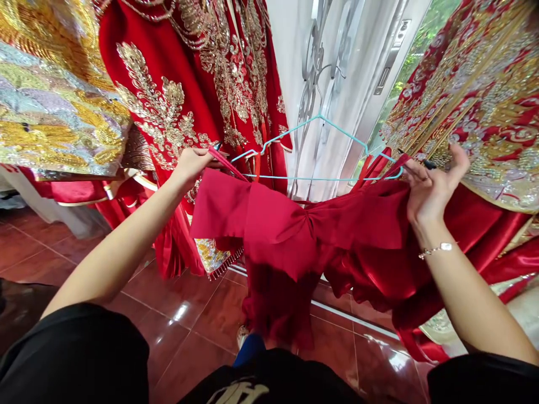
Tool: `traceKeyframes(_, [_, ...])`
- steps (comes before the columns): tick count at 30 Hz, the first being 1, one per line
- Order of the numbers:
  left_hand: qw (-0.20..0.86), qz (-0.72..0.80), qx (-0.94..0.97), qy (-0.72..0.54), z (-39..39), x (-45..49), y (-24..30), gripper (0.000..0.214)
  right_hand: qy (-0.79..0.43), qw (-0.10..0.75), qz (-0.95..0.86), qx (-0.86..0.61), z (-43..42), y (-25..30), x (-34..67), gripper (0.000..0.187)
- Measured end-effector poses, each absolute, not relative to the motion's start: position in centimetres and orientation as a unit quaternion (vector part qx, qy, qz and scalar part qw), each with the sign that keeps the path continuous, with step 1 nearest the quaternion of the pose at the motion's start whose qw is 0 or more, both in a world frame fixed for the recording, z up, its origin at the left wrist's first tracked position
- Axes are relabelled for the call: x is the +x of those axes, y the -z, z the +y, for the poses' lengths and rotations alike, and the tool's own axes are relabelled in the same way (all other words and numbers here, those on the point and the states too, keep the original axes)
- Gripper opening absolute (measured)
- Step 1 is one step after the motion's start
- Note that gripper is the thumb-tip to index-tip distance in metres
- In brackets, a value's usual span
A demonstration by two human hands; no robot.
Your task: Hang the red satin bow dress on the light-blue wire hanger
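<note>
A red dress (273,210) with a wide folded neckline hangs in front of me from a light blue wire hanger (314,178). On the hanger's left end, my left hand (197,163) pinches a thin red strap (229,164) of the dress. At the other end, my right hand (433,182) has its thumb and forefinger closed on the right strap (396,167), with its other fingers raised. A bracelet circles the right wrist. The hanger's hook (322,84) points up in front of a white curtain, and I cannot tell whether it rests on anything.
Red embroidered garments (168,106) hang at the left, beside a gold and silver sequined one (59,106). Another beaded gown (475,106) stands close at the right. Behind are a white curtain (290,73) and a metal door frame (389,62). Red tiles (177,314) cover the floor.
</note>
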State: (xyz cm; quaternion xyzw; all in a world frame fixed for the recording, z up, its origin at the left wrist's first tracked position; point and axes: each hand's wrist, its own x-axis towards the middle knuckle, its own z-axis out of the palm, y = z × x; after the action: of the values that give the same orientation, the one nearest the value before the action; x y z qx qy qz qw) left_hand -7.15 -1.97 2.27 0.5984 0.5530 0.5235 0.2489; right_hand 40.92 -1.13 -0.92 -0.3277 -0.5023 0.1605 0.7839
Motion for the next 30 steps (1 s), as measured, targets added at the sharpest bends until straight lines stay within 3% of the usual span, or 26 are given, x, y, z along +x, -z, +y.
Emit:
traceKeyframes(5, [0.316,0.467,0.674,-0.477,-0.3,-5.4,-4.3,0.045,-0.187,0.685,-0.637,-0.300,-0.5,-2.7,41.0,0.079])
traceKeyframes(13, [0.126,0.466,0.807,-0.340,1.5,-0.6,-7.0,0.026,-0.182,0.662,-0.656,-0.315,0.8,-3.4,38.8,0.058])
traceKeyframes(17, [0.107,0.467,0.853,-0.207,2.3,0.3,-8.5,0.003,-0.182,0.660,-0.678,-0.269,0.3,-3.1,37.6,0.047])
traceKeyframes(20, [0.102,0.484,0.856,-0.153,1.0,-1.0,-8.7,0.036,-0.102,0.631,-0.718,-0.276,-1.4,-2.5,37.6,0.029])
traceKeyframes(22, [0.050,0.487,0.851,-0.189,-1.0,-2.5,-7.8,0.049,-0.014,0.576,-0.760,-0.299,-2.8,-1.6,38.3,0.018])
traceKeyframes(25, [-0.067,0.444,0.852,-0.269,-4.9,-4.1,-5.1,0.044,0.064,0.443,-0.828,-0.339,-4.2,0.4,40.3,0.020])
traceKeyframes(28, [-0.118,0.430,0.857,-0.260,-7.8,-4.7,-2.2,0.033,0.037,0.296,-0.852,-0.430,-3.6,1.9,42.9,0.027])
traceKeyframes(30, [-0.120,0.433,0.856,-0.257,-8.6,-4.7,-1.1,0.028,-0.006,0.246,-0.844,-0.476,-2.5,2.4,44.4,0.030])
